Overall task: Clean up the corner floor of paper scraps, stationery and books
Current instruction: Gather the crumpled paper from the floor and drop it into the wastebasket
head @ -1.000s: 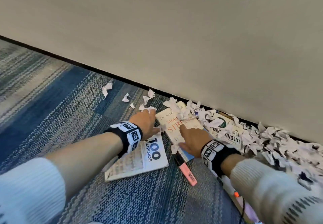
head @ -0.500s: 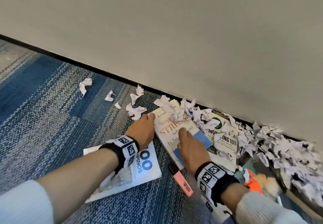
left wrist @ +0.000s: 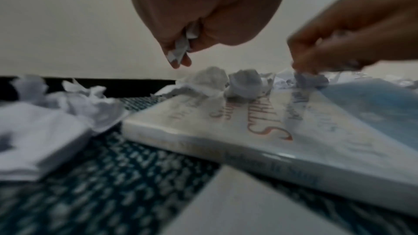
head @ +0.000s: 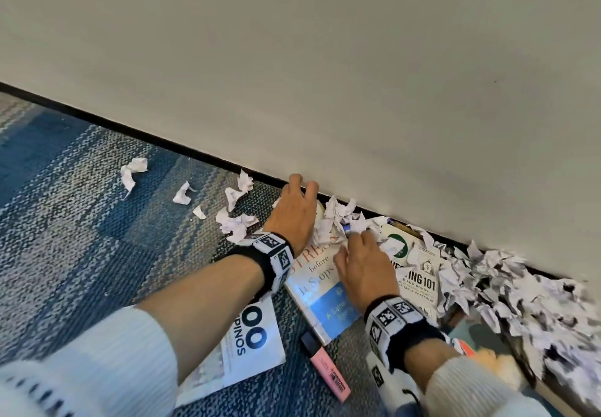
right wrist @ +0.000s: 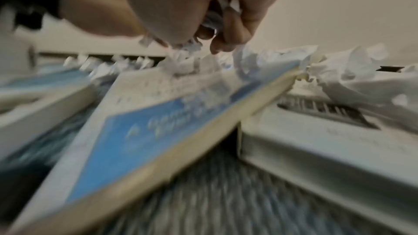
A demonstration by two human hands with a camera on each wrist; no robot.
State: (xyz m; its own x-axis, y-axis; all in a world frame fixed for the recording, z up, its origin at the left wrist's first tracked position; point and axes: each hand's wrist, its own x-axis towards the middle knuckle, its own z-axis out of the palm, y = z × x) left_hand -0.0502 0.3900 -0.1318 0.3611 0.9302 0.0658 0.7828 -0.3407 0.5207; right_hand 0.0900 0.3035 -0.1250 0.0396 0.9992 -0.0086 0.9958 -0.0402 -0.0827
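Note:
Crumpled white paper scraps [head: 335,221] lie on the top end of the cream and blue "Stress" book [head: 317,290] by the wall. My left hand [head: 300,189] reaches over the book's far corner to the skirting. In the left wrist view its curled fingers [left wrist: 178,60] grip a paper scrap [left wrist: 181,47]. My right hand [head: 353,238] rests on the same book. Its curled fingers [right wrist: 228,29] hold several scraps [right wrist: 212,19]. The "Investing 101" book [head: 419,283] lies to the right, partly under scraps. The "100 Filipinos" book [head: 250,345] lies under my left forearm.
A pink highlighter [head: 325,368] lies on the blue-grey carpet [head: 81,238] near the Stress book. A thick heap of scraps [head: 527,303] runs along the wall [head: 357,75] at the right. Loose scraps [head: 133,173] dot the carpet at the left. An orange object [head: 468,350] shows behind my right wrist.
Both hands have moved forward along the Stress book toward the wall, into the scraps at its top end. Fingers that lay flat now curl round paper.

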